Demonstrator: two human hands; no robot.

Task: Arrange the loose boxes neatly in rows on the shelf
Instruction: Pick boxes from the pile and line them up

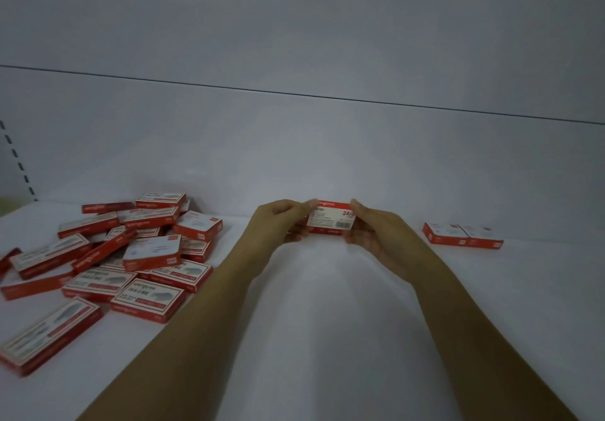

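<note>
We found one red-and-white box (331, 219) held over the shelf (327, 338), near the back panel. Its long axis ran left to right and its labelled face was turned toward the camera. The left hand (281, 224) pinched its left end and the right hand (376, 234) its right end, fingers (357, 207) curled round the short edges. A row of two boxes (462, 236) lay end to end well to the right; the loose pile (108, 257) lay to the left. We judged the box belonged beside that row, the right hand being nearer.
</note>
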